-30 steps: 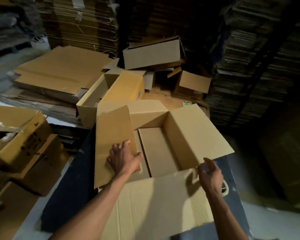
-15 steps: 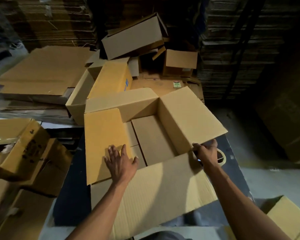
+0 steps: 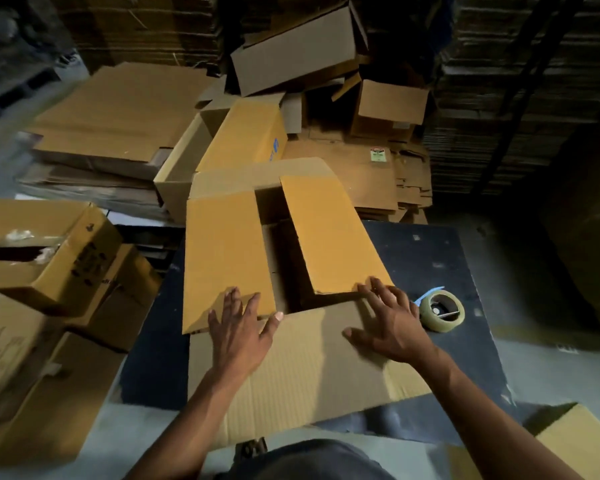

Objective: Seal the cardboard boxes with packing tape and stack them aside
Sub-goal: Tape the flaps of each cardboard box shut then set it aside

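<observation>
Cardboard fills the view — a large open brown cardboard box sits on a dark blue desk, its two side flaps folded inward with a gap between them and the near flap lying flat toward the person. The left hand presses the left flap, fingers straight and spread; the right hand rests at the right flap's near corner, fingers likewise apart. A roll of clear packing tape lies on the desk just beside the right hand — loose boxes crowd the left.
</observation>
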{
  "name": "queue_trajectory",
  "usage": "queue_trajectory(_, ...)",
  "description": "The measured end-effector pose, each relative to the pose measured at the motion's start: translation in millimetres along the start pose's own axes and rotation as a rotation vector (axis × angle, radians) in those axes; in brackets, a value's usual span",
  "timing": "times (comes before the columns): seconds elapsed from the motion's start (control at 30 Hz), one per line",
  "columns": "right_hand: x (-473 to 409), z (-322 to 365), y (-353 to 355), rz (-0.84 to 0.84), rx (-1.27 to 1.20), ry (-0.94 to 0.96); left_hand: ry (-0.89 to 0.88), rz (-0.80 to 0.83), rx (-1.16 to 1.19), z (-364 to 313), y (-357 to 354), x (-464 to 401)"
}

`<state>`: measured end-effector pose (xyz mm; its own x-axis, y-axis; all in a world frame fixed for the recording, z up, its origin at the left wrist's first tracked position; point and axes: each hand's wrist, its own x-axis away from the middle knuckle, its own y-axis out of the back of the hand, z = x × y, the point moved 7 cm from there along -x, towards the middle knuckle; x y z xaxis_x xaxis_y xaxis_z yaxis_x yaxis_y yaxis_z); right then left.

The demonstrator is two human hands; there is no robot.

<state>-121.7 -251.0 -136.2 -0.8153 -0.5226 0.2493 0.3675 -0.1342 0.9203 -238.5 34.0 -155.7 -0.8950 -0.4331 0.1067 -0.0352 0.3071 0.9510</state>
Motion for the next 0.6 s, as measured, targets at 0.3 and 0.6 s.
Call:
queue_trajectory(0.3,12.4,-12.7,-23.3,0.361,0.439,0.226,-0.031,0.061,-0.092,1.6,-20.6,15.2)
queue_trajectory(0.6,24.6,-14.2,-26.0,0.369,0.549,0.289,0.071,0.191,-0.044,0.6,-23.8,15.0)
